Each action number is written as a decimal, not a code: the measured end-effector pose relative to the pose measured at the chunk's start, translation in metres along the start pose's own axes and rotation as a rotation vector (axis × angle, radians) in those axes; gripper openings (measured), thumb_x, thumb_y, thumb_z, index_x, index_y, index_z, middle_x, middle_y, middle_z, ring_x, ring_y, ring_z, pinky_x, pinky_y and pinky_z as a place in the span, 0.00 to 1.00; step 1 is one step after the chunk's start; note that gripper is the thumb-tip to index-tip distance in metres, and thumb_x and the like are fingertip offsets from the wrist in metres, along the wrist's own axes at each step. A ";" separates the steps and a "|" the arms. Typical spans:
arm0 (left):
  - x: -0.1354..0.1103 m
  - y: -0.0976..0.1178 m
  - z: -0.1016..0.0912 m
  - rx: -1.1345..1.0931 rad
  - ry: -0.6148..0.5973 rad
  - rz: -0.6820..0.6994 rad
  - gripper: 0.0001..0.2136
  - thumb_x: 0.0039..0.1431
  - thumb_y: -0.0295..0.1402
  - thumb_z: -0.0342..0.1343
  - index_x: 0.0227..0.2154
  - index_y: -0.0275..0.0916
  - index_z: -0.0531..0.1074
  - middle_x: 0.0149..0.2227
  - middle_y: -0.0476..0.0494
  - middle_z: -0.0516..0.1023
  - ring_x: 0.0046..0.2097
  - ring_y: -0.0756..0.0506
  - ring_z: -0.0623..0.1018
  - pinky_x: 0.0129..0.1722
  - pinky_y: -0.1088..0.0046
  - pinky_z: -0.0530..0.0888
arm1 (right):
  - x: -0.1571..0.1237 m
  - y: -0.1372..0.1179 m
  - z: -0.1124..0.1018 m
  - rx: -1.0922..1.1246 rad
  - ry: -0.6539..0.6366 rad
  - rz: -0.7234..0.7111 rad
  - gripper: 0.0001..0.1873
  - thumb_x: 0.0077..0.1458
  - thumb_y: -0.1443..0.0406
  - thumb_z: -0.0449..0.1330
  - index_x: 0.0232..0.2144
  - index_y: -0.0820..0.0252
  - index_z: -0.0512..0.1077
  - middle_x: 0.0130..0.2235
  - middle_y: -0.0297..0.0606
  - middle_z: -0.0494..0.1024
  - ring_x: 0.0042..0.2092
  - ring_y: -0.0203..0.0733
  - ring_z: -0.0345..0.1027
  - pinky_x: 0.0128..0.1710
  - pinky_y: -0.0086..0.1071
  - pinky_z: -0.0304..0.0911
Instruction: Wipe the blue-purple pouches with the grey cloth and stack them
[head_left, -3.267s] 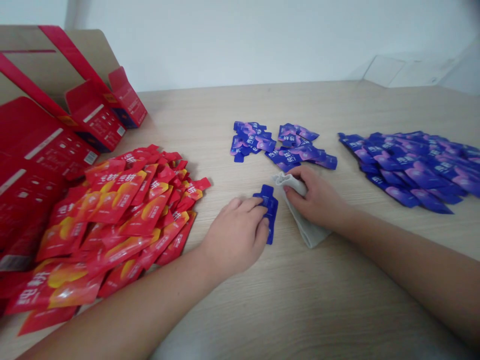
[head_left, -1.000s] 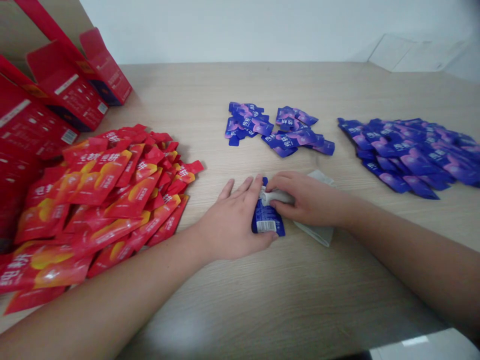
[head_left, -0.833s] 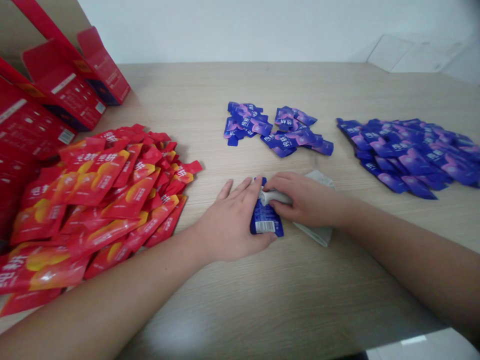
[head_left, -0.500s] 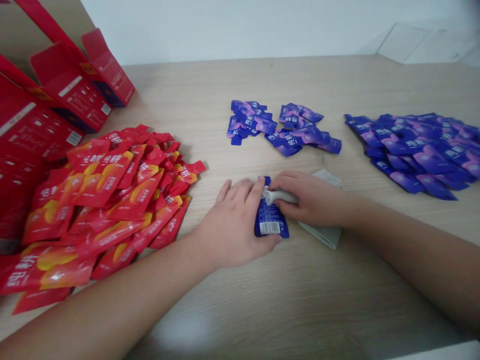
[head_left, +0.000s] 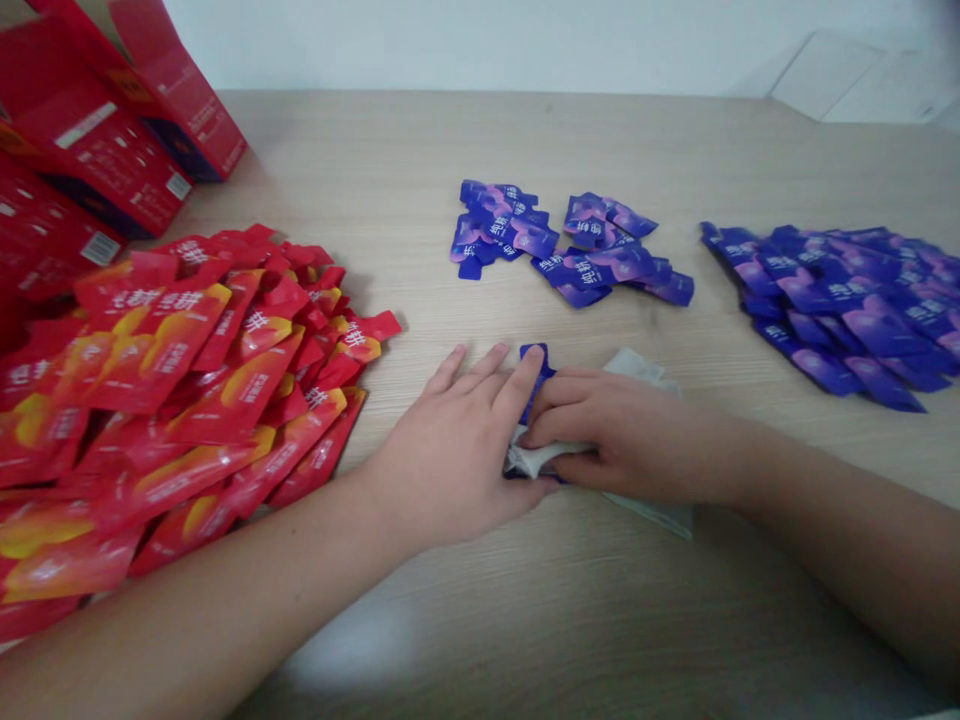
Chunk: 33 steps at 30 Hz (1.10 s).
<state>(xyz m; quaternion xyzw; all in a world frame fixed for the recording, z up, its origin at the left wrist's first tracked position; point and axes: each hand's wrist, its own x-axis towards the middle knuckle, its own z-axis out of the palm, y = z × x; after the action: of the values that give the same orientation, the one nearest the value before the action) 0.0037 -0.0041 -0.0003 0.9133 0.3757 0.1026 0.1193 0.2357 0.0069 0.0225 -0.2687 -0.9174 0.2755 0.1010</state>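
My left hand [head_left: 457,440] lies over a blue sachet [head_left: 534,357] on the wooden table [head_left: 480,600], fingers stretched along it and thumb under its near edge. Only the sachet's top tab shows. My right hand [head_left: 607,440] is closed on a grey-white cloth [head_left: 637,366], pressing a bunched part of it against the sachet's lower end beside my left thumb.
A big heap of red sachets [head_left: 172,370] fills the left. Red cartons [head_left: 90,150] stand at the far left. Two small clusters of blue sachets [head_left: 570,245] lie beyond my hands, and a larger blue pile [head_left: 847,300] lies at the right.
My right hand has drawn the cloth down the sachet toward me, from its top to its lower end, covering the barcode. My left hand stayed on the sachet.
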 end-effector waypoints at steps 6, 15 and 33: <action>0.000 -0.002 -0.001 -0.009 -0.007 -0.005 0.53 0.64 0.57 0.63 0.78 0.33 0.42 0.76 0.23 0.60 0.78 0.26 0.60 0.77 0.43 0.53 | 0.005 0.024 0.002 -0.207 0.161 0.126 0.09 0.64 0.69 0.65 0.46 0.55 0.81 0.49 0.44 0.81 0.53 0.54 0.75 0.56 0.49 0.70; -0.002 0.001 0.001 0.073 -0.009 0.011 0.57 0.61 0.59 0.66 0.77 0.26 0.43 0.76 0.17 0.59 0.78 0.21 0.56 0.77 0.40 0.51 | -0.002 0.031 -0.004 -0.341 0.292 0.192 0.10 0.69 0.64 0.60 0.49 0.56 0.78 0.46 0.46 0.81 0.50 0.56 0.76 0.51 0.48 0.71; -0.003 -0.002 0.002 -0.039 0.024 0.018 0.57 0.62 0.50 0.69 0.78 0.28 0.37 0.75 0.17 0.60 0.75 0.26 0.66 0.75 0.41 0.60 | 0.006 0.017 0.000 -0.238 0.107 0.214 0.11 0.69 0.66 0.61 0.49 0.56 0.81 0.50 0.46 0.80 0.52 0.55 0.75 0.55 0.48 0.70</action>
<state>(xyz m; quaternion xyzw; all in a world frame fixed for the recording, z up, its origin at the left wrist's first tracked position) 0.0008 -0.0048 -0.0034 0.9129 0.3668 0.1218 0.1314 0.2376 0.0220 0.0130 -0.3892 -0.9031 0.1595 0.0872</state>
